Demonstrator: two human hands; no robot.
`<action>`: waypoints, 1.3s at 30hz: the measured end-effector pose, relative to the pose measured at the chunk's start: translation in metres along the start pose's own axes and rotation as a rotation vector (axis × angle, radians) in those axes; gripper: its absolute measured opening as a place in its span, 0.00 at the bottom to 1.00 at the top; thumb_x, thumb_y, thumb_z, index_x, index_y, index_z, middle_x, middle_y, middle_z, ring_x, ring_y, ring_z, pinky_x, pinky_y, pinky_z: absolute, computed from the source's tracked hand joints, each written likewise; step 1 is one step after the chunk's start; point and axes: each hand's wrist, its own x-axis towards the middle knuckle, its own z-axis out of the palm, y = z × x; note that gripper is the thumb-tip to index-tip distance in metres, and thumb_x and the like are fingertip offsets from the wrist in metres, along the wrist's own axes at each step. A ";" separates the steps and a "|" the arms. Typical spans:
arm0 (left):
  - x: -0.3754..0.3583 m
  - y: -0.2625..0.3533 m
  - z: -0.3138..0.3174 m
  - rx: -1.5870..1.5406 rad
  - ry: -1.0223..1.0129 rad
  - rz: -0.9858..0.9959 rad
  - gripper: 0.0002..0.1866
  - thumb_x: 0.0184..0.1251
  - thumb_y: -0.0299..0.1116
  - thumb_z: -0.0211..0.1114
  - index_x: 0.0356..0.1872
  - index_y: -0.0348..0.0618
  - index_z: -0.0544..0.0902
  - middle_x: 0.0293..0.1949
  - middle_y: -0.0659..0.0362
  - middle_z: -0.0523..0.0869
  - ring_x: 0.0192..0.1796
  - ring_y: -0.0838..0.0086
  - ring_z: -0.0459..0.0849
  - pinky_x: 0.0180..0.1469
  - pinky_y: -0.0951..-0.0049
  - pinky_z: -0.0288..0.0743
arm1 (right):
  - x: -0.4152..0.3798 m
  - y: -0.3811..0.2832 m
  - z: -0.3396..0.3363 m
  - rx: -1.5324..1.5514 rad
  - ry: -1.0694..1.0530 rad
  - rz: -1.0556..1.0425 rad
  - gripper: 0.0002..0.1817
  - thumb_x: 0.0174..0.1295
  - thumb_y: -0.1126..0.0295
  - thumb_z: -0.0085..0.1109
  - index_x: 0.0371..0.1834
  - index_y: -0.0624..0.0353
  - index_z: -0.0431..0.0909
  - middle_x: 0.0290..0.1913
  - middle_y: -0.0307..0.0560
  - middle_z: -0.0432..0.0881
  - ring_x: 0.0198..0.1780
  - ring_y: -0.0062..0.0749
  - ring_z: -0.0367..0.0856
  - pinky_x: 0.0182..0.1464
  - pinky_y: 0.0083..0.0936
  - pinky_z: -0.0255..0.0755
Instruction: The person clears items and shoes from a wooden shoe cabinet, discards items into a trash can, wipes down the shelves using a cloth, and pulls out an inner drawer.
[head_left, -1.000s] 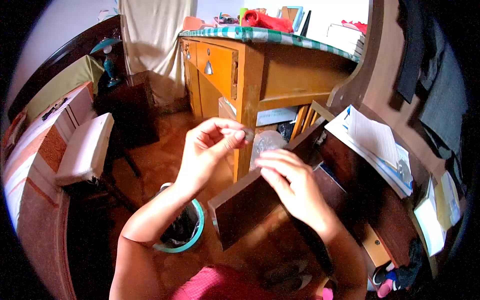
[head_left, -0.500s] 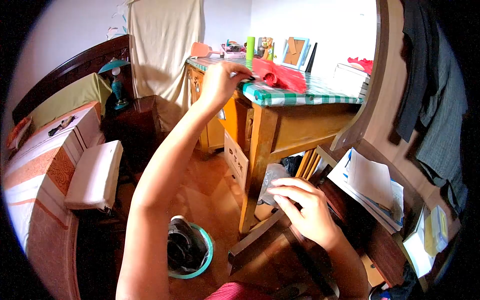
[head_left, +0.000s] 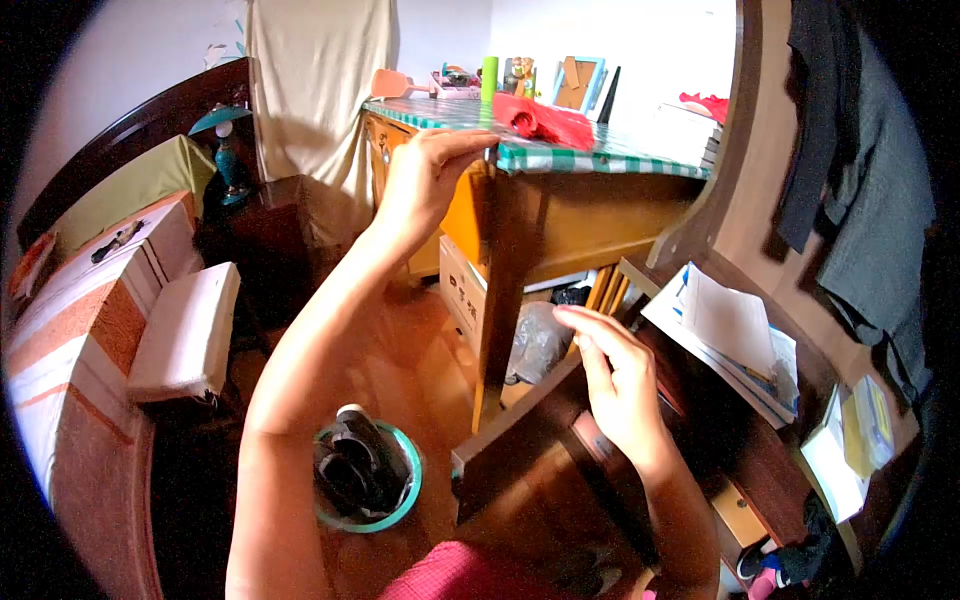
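Your left hand (head_left: 425,180) is raised to the near edge of the bench (head_left: 560,160), at about 11 o'clock from the middle of your view. Its fingers are curled and pinched together right at the green-checked cloth (head_left: 600,152), at the corner above the bench leg. Whether a small thing sits in that pinch, you cannot tell from here; the fingertips hide it.

Just beyond that hand, toward 1 o'clock from it, the red cloth (head_left: 540,120) lies bunched on the bench top, its long axis running left to right along the edge. It is close to your left fingertips but not touching them, and your left hand is far nearer to it than your right.

Down at 5 o'clock from the left hand, your right hand (head_left: 620,385) hangs open, fingers extended and slightly spread, with nothing in it. It hovers just above the top edge of the dark drawer (head_left: 520,440), which stands pulled out and runs from lower left to upper right. The clear plastic bag (head_left: 538,340) under the bench lies at 10 o'clock from that hand, near it.

The bin (head_left: 370,480) stands on the floor at 7 o'clock from the drawer, between your forearms.
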 end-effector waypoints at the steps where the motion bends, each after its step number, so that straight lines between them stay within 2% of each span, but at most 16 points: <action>1: -0.008 0.005 -0.001 0.038 0.025 0.062 0.12 0.61 0.23 0.57 0.45 0.40 0.82 0.44 0.53 0.83 0.48 0.67 0.80 0.53 0.72 0.71 | -0.004 0.001 -0.002 0.025 0.017 0.028 0.14 0.60 0.82 0.45 0.47 0.66 0.75 0.48 0.55 0.78 0.52 0.43 0.77 0.55 0.29 0.68; 7: -0.086 0.141 -0.011 0.071 -0.196 0.193 0.15 0.49 0.26 0.60 0.41 0.43 0.84 0.36 0.58 0.84 0.40 0.65 0.79 0.44 0.68 0.71 | -0.054 0.011 -0.020 0.020 0.105 0.023 0.15 0.59 0.83 0.44 0.47 0.66 0.76 0.49 0.53 0.78 0.54 0.36 0.75 0.57 0.28 0.66; 9: -0.120 0.177 0.006 0.150 -0.288 0.337 0.16 0.44 0.30 0.60 0.38 0.44 0.85 0.35 0.62 0.85 0.40 0.69 0.78 0.42 0.71 0.69 | -0.077 0.019 -0.026 0.004 0.191 -0.039 0.18 0.53 0.86 0.45 0.47 0.65 0.76 0.43 0.50 0.80 0.41 0.30 0.78 0.50 0.25 0.69; 12: -0.160 0.220 0.049 -0.083 -0.426 0.382 0.15 0.44 0.31 0.61 0.36 0.45 0.86 0.34 0.64 0.85 0.40 0.72 0.78 0.40 0.72 0.66 | -0.125 0.023 -0.046 0.048 0.203 0.030 0.23 0.45 0.88 0.47 0.47 0.64 0.75 0.27 0.42 0.74 0.20 0.18 0.55 0.30 0.19 0.61; 15: -0.189 0.245 0.101 -0.303 -0.479 0.422 0.14 0.44 0.30 0.62 0.36 0.43 0.85 0.30 0.64 0.84 0.38 0.74 0.78 0.43 0.72 0.66 | -0.189 0.021 -0.075 -0.133 0.193 0.316 0.19 0.47 0.85 0.50 0.44 0.62 0.77 0.34 0.51 0.79 0.32 0.33 0.77 0.41 0.26 0.70; 16: -0.200 0.251 0.119 -0.369 -0.480 0.415 0.13 0.44 0.29 0.63 0.35 0.43 0.84 0.26 0.64 0.82 0.36 0.74 0.78 0.45 0.70 0.66 | -0.209 0.017 -0.085 -0.260 0.217 0.294 0.16 0.51 0.84 0.50 0.42 0.61 0.78 0.40 0.54 0.80 0.44 0.42 0.79 0.48 0.30 0.70; 19: -0.224 0.280 0.166 -0.500 -0.537 0.380 0.10 0.48 0.32 0.66 0.34 0.43 0.84 0.23 0.62 0.80 0.35 0.71 0.78 0.45 0.68 0.67 | -0.290 0.035 -0.116 -0.508 0.299 0.375 0.16 0.50 0.85 0.48 0.41 0.60 0.79 0.41 0.52 0.79 0.47 0.44 0.77 0.51 0.32 0.70; 21: -0.241 0.295 0.196 -0.570 -0.645 0.348 0.10 0.50 0.35 0.66 0.34 0.45 0.82 0.24 0.61 0.80 0.35 0.70 0.78 0.47 0.66 0.66 | -0.341 0.034 -0.158 -0.742 0.316 0.580 0.17 0.50 0.84 0.48 0.41 0.59 0.79 0.46 0.51 0.78 0.50 0.46 0.75 0.54 0.35 0.69; 23: -0.257 0.309 0.225 -0.587 -0.673 0.410 0.10 0.51 0.36 0.65 0.35 0.46 0.82 0.25 0.61 0.81 0.36 0.70 0.78 0.49 0.65 0.65 | -0.369 0.029 -0.216 -0.892 0.469 0.580 0.17 0.51 0.83 0.46 0.42 0.58 0.79 0.52 0.53 0.74 0.55 0.48 0.71 0.58 0.38 0.65; 25: -0.270 0.324 0.251 -0.602 -0.655 0.407 0.11 0.54 0.37 0.64 0.37 0.47 0.82 0.27 0.60 0.81 0.37 0.67 0.78 0.50 0.63 0.65 | -0.382 0.011 -0.290 -1.446 0.327 0.519 0.13 0.56 0.67 0.52 0.43 0.54 0.80 0.50 0.54 0.75 0.55 0.48 0.69 0.58 0.43 0.62; 27: -0.275 0.336 0.270 -0.614 -0.634 0.404 0.12 0.56 0.38 0.63 0.40 0.48 0.81 0.29 0.59 0.81 0.39 0.65 0.78 0.51 0.60 0.65 | -0.415 0.019 -0.346 -1.742 0.297 0.745 0.22 0.58 0.51 0.50 0.51 0.49 0.77 0.56 0.58 0.71 0.59 0.52 0.66 0.60 0.43 0.61; 29: -0.276 0.347 0.285 -0.659 -0.643 0.347 0.12 0.58 0.38 0.61 0.41 0.49 0.81 0.33 0.58 0.82 0.42 0.64 0.78 0.52 0.59 0.65 | -0.431 0.027 -0.368 -1.521 0.254 1.228 0.30 0.57 0.40 0.46 0.58 0.43 0.71 0.62 0.61 0.65 0.63 0.54 0.63 0.62 0.42 0.59; 30: -0.276 0.352 0.291 -0.669 -0.641 0.347 0.12 0.58 0.38 0.61 0.41 0.49 0.81 0.33 0.58 0.82 0.42 0.64 0.78 0.52 0.59 0.65 | -0.431 0.035 -0.377 -1.425 0.239 1.332 0.33 0.55 0.36 0.45 0.60 0.39 0.69 0.64 0.63 0.62 0.64 0.55 0.62 0.64 0.41 0.58; 31: -0.277 0.357 0.298 -0.675 -0.647 0.311 0.11 0.58 0.38 0.61 0.41 0.48 0.81 0.34 0.58 0.83 0.42 0.63 0.78 0.52 0.59 0.65 | -0.430 0.047 -0.384 -1.291 0.202 1.392 0.29 0.57 0.39 0.46 0.60 0.36 0.70 0.64 0.60 0.63 0.64 0.53 0.62 0.64 0.39 0.58; 35: -0.280 0.372 0.317 -0.738 -0.621 0.163 0.10 0.58 0.36 0.61 0.39 0.47 0.82 0.35 0.55 0.83 0.41 0.61 0.79 0.50 0.61 0.67 | -0.397 0.084 -0.339 -1.198 -0.028 1.098 0.20 0.61 0.53 0.48 0.58 0.34 0.71 0.65 0.52 0.63 0.64 0.49 0.64 0.64 0.37 0.59; 39: -0.288 0.383 0.329 -0.809 -0.615 0.034 0.10 0.57 0.33 0.61 0.40 0.47 0.82 0.35 0.57 0.84 0.42 0.63 0.79 0.51 0.61 0.64 | -0.369 0.103 -0.315 -0.909 -0.130 0.830 0.20 0.60 0.71 0.50 0.56 0.40 0.73 0.66 0.51 0.62 0.64 0.49 0.64 0.62 0.38 0.62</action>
